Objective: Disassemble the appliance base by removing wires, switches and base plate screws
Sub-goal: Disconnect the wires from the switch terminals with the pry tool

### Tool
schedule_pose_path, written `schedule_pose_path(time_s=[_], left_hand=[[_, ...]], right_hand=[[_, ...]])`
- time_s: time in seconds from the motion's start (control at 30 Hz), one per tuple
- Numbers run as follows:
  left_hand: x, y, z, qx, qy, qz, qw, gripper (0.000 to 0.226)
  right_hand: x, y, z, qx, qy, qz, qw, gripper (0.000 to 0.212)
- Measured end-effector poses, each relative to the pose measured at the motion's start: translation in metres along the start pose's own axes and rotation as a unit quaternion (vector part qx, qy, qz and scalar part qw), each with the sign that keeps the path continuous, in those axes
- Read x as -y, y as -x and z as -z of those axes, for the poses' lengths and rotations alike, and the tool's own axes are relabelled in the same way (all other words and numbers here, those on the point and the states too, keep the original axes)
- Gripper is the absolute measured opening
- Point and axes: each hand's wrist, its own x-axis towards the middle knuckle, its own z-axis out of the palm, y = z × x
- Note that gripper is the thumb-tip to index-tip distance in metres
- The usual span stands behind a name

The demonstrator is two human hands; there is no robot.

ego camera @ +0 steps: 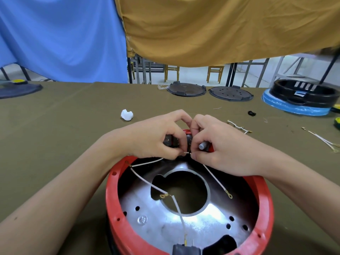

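Your forearms entered from the near left and near right corners and converged toward the centre. Your left hand (156,137) was palm down, fingers curled, with thumb and forefinger pinched together at the near side. Your right hand (217,144) mirrored it just beside, fingers curled and thumb and fingertip pinched. The knuckles of both hands touched at the far side. Both wrists were bare.

An olive-covered table (55,126) carries the red appliance base (110,199), crumpled tissue (127,114), two dark lids (186,88), loose wires (239,127).
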Motion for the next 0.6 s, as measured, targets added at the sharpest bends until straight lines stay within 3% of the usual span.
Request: schedule_pose_path(time_s=[0.47,0.6], left_hand=[[0.0024,-0.0016,-0.0022,-0.011,-0.028,-0.008,1.000,0.009],[0.0005,0.0006,-0.0023,-0.049,-0.019,-0.014,0.998,0.015]], right_hand=[[-0.0037,-0.0019,-0.0039,-0.022,0.014,-0.003,1.000,0.011],[-0.0053,0.0021,-0.0036,-0.130,-0.086,-0.062,0.986,0.019]])
